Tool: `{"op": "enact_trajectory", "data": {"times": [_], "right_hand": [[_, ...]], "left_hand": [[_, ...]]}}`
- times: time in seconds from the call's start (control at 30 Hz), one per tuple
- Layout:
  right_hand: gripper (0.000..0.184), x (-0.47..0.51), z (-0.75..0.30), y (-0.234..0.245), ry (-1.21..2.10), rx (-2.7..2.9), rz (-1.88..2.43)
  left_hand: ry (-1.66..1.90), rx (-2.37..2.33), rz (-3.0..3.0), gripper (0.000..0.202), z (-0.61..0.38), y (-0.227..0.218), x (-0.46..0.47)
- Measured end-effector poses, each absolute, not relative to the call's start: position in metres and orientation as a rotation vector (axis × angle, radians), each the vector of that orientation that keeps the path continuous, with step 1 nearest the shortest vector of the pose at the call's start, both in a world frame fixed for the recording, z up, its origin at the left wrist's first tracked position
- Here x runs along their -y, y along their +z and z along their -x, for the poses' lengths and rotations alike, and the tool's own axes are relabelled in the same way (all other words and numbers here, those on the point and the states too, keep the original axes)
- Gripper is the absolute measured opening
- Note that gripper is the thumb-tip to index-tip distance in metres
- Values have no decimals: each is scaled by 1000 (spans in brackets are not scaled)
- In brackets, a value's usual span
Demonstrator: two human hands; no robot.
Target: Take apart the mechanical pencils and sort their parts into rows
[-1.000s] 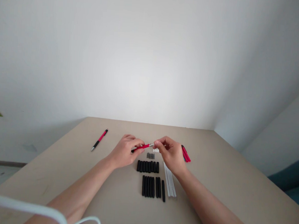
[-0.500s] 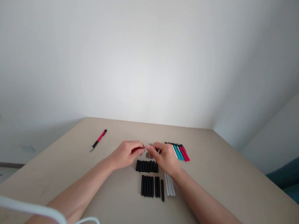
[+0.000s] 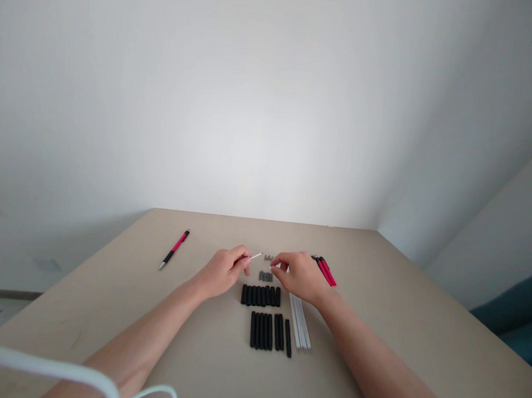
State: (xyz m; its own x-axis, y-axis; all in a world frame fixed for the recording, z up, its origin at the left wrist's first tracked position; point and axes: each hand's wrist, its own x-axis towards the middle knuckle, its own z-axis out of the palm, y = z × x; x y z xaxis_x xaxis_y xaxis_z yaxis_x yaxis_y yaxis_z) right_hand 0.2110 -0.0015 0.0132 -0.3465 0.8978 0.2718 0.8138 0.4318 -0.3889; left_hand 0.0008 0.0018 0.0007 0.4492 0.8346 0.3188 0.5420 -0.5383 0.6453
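Between thumb and fingers, my left hand (image 3: 225, 271) grips a thin white pen refill (image 3: 256, 256), its tip pointing up to the right. My right hand (image 3: 300, 276) is closed in a pinch just right of the small grey springs (image 3: 265, 276); whether anything is in its fingertips is too small to make out. Beyond the springs lie a few small metal pen tips (image 3: 268, 257), partly hidden by my right hand. A row of short black grips (image 3: 260, 295) lies below the two hands. More white refills (image 3: 301, 327) lie side by side under my right wrist.
Longer black tubes (image 3: 262, 331) lie in groups near me. Red pen barrels (image 3: 327, 271) show beyond my right hand, others hidden. A red and black pen (image 3: 174, 250) lies at left. White cable-like curves (image 3: 57, 369) cross the lower left. A wall backs the table (image 3: 202, 363).
My hands have come apart, the right one shifting slightly right. The refill in my left hand now shows clearly, and the springs are uncovered. Most of the teal barrels are now hidden.
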Motion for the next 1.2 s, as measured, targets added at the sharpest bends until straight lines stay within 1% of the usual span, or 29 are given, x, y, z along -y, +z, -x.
{"op": "enact_trajectory", "data": {"times": [0.37,0.6,0.8,1.0,1.2], "right_hand": [[16,-4,-214,9,200,2315,1544],[19,-9,-218,8,104,2215,1677],[25,-10,-213,2,118,2301,1612],[19,-14,-206,0,86,2332,1639],[18,-14,-204,2,176,2091,1459]], "left_hand": [[813,-1175,-2230,30,0,0,-3],[788,-1172,-2220,30,0,0,-3],[777,-1144,-2203,30,0,-1,-3],[773,-1155,-2201,29,0,-1,-3],[785,-1160,-2208,29,0,0,-3]]}}
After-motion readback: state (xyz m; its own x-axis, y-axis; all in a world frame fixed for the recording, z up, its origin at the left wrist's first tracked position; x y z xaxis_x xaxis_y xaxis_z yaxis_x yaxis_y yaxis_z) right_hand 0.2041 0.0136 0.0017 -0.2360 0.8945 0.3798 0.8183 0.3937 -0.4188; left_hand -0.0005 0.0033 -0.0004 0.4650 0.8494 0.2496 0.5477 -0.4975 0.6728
